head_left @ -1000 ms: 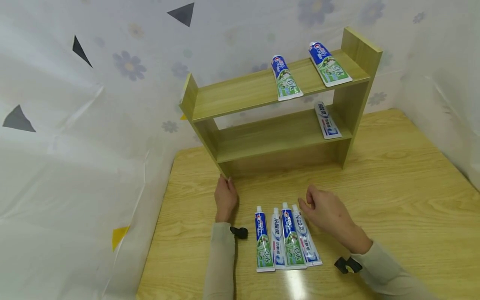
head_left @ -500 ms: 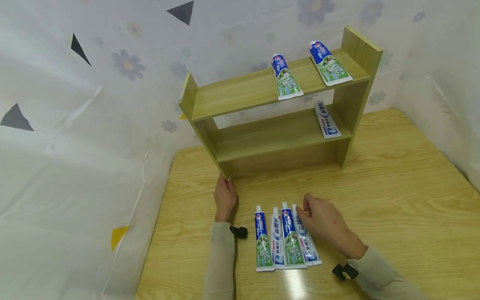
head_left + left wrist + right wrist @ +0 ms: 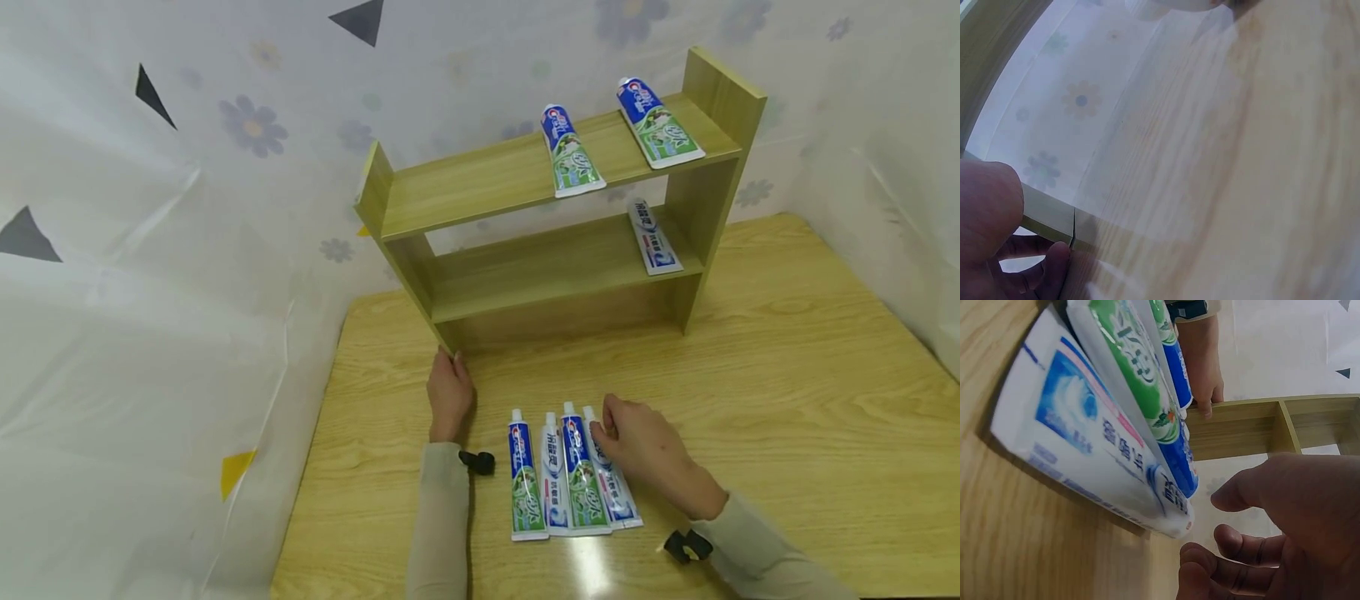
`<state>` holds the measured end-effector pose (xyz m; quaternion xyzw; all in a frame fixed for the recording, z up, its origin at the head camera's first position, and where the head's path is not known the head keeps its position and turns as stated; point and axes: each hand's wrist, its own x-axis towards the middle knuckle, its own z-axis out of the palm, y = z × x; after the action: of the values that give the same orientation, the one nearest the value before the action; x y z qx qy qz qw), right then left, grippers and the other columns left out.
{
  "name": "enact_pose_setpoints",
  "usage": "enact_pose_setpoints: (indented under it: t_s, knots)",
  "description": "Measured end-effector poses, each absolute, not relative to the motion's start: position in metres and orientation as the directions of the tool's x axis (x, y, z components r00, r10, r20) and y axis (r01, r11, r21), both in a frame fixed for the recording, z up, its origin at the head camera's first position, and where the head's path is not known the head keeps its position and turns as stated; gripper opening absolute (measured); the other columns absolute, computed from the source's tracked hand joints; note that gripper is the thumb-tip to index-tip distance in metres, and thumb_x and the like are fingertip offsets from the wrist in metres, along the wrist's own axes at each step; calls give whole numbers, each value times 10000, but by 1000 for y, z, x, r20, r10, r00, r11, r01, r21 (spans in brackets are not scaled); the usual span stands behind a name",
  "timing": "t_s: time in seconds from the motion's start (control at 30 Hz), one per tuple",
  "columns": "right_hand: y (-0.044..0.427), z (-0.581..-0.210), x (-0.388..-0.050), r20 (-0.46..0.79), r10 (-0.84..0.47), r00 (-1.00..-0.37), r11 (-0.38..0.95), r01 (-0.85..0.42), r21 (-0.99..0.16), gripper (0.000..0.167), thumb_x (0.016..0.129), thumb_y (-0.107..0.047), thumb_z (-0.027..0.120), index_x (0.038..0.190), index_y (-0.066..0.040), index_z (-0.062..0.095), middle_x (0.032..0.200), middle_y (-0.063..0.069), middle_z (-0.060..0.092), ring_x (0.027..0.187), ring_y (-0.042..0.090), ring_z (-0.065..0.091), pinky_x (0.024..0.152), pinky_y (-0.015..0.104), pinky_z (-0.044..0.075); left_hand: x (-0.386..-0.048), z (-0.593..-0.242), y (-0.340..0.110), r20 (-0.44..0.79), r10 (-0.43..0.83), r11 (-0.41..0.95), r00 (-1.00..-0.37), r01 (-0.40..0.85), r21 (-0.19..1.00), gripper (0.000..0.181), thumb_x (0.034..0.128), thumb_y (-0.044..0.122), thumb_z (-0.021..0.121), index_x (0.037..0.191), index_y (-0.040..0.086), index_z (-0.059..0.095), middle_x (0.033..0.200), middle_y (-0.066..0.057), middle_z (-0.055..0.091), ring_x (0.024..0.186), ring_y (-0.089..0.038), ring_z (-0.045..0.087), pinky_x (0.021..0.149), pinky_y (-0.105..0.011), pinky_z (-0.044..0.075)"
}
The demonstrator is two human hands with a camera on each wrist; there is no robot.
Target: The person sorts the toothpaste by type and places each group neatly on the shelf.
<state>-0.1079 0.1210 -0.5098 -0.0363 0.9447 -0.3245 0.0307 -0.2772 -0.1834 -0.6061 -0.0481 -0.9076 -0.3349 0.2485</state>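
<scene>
My left hand (image 3: 450,392) pinches the lower left end of the wooden shelf (image 3: 495,297). In the left wrist view its thumb and fingers lie on either side of the panel's edge. My right hand (image 3: 648,446) hovers by the cap end of the rightmost white toothpaste tube (image 3: 617,492). In the right wrist view a gap parts its thumb and loosely bent fingers from that tube (image 3: 1091,419). Left of it lie a blue-green toothpaste tube (image 3: 585,483), another white tube (image 3: 555,483) and another blue-green tube (image 3: 527,483), caps towards the shelf.
On the shelf's top board lie two blue-green tubes, one mid-board (image 3: 572,154) and one near the right end (image 3: 657,125). A white tube (image 3: 652,237) lies at the right of the middle board. Behind the wooden table (image 3: 810,400) hangs a flowered white sheet (image 3: 300,167).
My right hand has moved slightly towards me and left, over the cap end of the rightmost white tube. The left hand stays at the shelf, and the tubes have not moved.
</scene>
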Motion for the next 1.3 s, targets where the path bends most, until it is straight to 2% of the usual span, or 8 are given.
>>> enact_pose_setpoints:
  t_s: [0.17, 0.57, 0.63, 0.83, 1.13, 1.3]
  knots:
    - [119, -514, -106, -59, -100, -993, 781, -42, -623, 271, 1017, -217, 743, 853, -145, 538, 682, -12, 504, 573, 126, 460, 512, 247, 316, -269, -593, -181, 483, -79, 764, -872, 258, 591, 286, 1171, 234, 464, 1101, -4, 606, 899, -222, 669, 819, -493, 697, 700, -638, 522]
    - [114, -524, -104, -92, -116, -989, 804, -39, -593, 262, 1011, -229, 741, 857, -133, 551, 680, -8, 496, 547, 117, 460, 493, 222, 296, -275, -604, -183, 463, -84, 761, -883, 243, 602, 327, 1187, 291, 434, 1158, 16, 609, 921, -193, 678, 836, -462, 710, 728, -603, 543]
    - [113, -524, -104, -96, -114, -989, 807, -35, -590, 257, 1015, -238, 741, 871, -128, 558, 682, -7, 500, 544, 118, 464, 491, 224, 296, -274, -602, -183, 454, -81, 758, -887, 241, 606, 338, 1189, 296, 428, 1165, 12, 610, 916, -189, 675, 829, -453, 709, 720, -596, 543]
    - [113, -525, -106, -104, -112, -988, 812, -31, -582, 265, 1009, -275, 761, 919, -98, 585, 699, -1, 523, 548, 120, 490, 486, 238, 324, -268, -588, -178, 465, -77, 737, -882, 264, 622, 312, 1171, 216, 462, 1151, -57, 613, 900, -255, 663, 829, -529, 688, 722, -679, 523]
    - [115, -525, -106, -150, -106, -983, 805, 3, -594, 329, 962, -276, 824, 1060, -30, 628, 745, 16, 576, 555, 120, 553, 482, 257, 425, -279, -608, -183, 482, -80, 758, -873, 260, 597, 309, 1179, 233, 454, 1174, -28, 620, 903, -240, 670, 810, -516, 703, 717, -658, 543]
    - [114, -526, -105, -146, -104, -984, 807, 3, -590, 348, 935, -257, 848, 1074, -25, 630, 762, 20, 583, 578, 129, 550, 497, 268, 427, -280, -611, -185, 481, -69, 772, -874, 258, 580, 354, 1185, 262, 432, 1183, -42, 614, 911, -235, 672, 803, -500, 702, 697, -631, 536]
